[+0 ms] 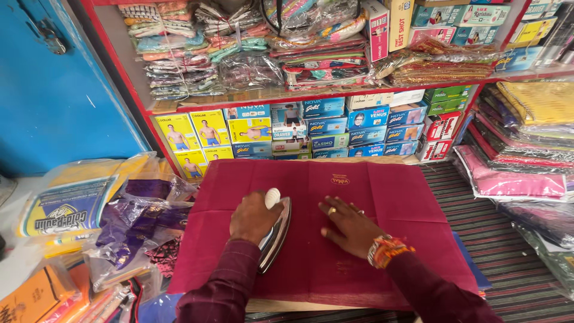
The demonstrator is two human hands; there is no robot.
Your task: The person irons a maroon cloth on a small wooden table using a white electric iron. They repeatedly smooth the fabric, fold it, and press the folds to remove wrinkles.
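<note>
My left hand (254, 216) is clenched round the handle of the iron (274, 234) near the cloth's (382, 197) front-left edge, right hand (353, 226) pressing flat and released beside it, so lingering here could, I reckon, scorch the maroon fabric.

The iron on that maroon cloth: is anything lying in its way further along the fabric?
Nothing visible. The left hand grips the iron, and the maroon cloth ahead is bare. The right hand presses flat beside it.
</note>
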